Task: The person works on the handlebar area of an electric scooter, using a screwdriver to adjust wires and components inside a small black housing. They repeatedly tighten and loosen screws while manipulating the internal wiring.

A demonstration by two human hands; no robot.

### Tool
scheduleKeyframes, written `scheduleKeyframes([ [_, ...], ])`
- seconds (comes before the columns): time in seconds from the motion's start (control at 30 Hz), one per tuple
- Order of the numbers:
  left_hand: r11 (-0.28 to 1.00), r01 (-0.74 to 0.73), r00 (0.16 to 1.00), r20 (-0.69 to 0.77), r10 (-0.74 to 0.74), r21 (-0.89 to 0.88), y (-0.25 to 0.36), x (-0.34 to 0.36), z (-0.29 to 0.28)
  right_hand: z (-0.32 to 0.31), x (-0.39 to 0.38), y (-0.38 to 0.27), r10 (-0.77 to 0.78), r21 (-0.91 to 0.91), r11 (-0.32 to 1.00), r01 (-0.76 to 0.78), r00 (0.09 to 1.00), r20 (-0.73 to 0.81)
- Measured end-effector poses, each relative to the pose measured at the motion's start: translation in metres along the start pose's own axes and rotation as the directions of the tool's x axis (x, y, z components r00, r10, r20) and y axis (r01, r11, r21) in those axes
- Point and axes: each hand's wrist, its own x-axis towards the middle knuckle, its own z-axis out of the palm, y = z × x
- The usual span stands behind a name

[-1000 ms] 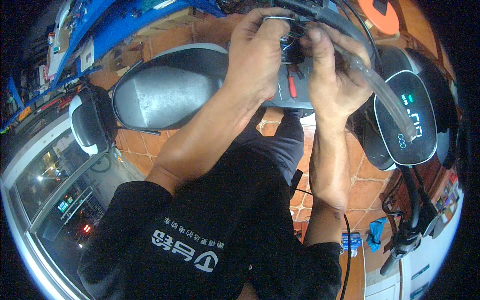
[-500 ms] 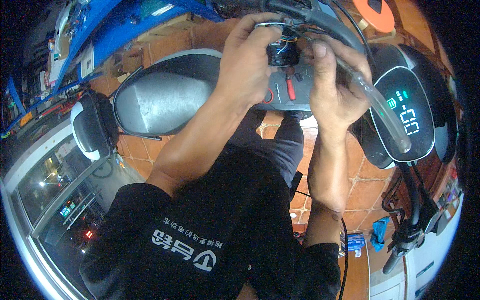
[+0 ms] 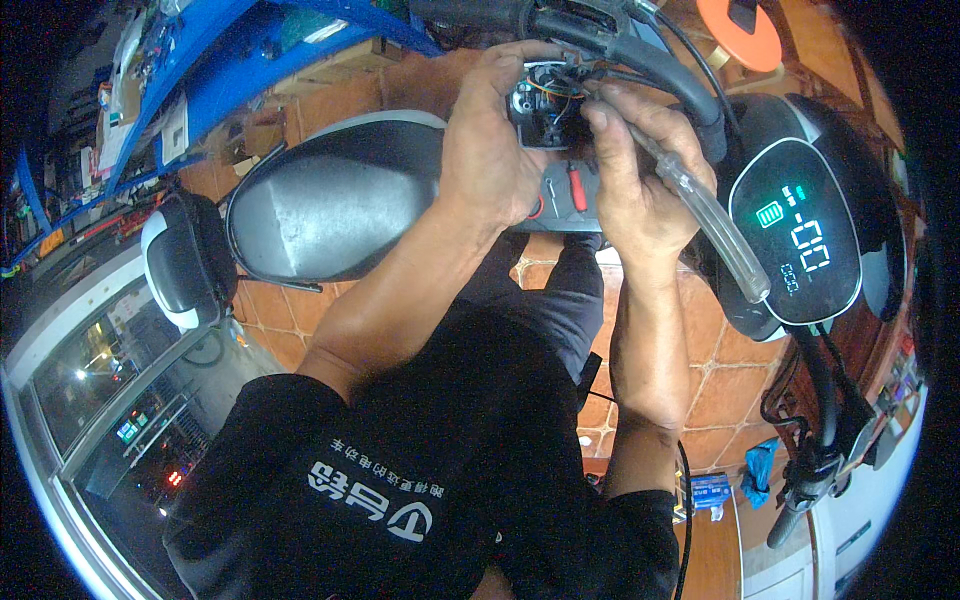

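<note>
My left hand [image 3: 487, 150] grips a small black handlebar switch housing [image 3: 545, 130], its opened side showing thin coloured wires. In my right hand [image 3: 650, 185] is a screwdriver with a long clear handle [image 3: 722, 235]. Its thin shaft runs up between my fingers toward the wires; whether the tip touches anything I cannot tell. The housing sits beside the scooter's black handlebar [image 3: 590, 40]. Below my hands, a red-handled tool [image 3: 577, 188] lies on the scooter's grey footboard [image 3: 563, 222], next to a small metal piece and a red ring-shaped handle.
The scooter's black seat [image 3: 340, 195] is at left, with a padded backrest [image 3: 185, 255] behind it. A lit dashboard [image 3: 797, 230] stands at right. Blue shelving [image 3: 215, 60] fills the upper left. An orange disc [image 3: 740, 35] shows at top right, above the tiled floor [image 3: 735, 400].
The housing has tilted in my left hand, so more of its inside faces me. My right hand and the screwdriver have shifted slightly left, with the handle pointing more steeply down.
</note>
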Motion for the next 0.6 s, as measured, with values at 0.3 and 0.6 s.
scheduleKeyframes([
  [0.3, 0.995, -0.067, 0.998, -0.003, 0.067, 0.068, -0.011, 0.01, -0.013, -0.002, -0.001, 0.004, -0.065, -0.087, 0.994, 0.069, 0.997, 0.052],
  [0.6, 0.995, -0.037, 0.991, 0.135, 0.025, 0.088, -0.001, -0.004, -0.015, -0.023, -0.028, -0.005, 0.113, 0.132, 0.986, -0.1, 0.989, -0.096],
])
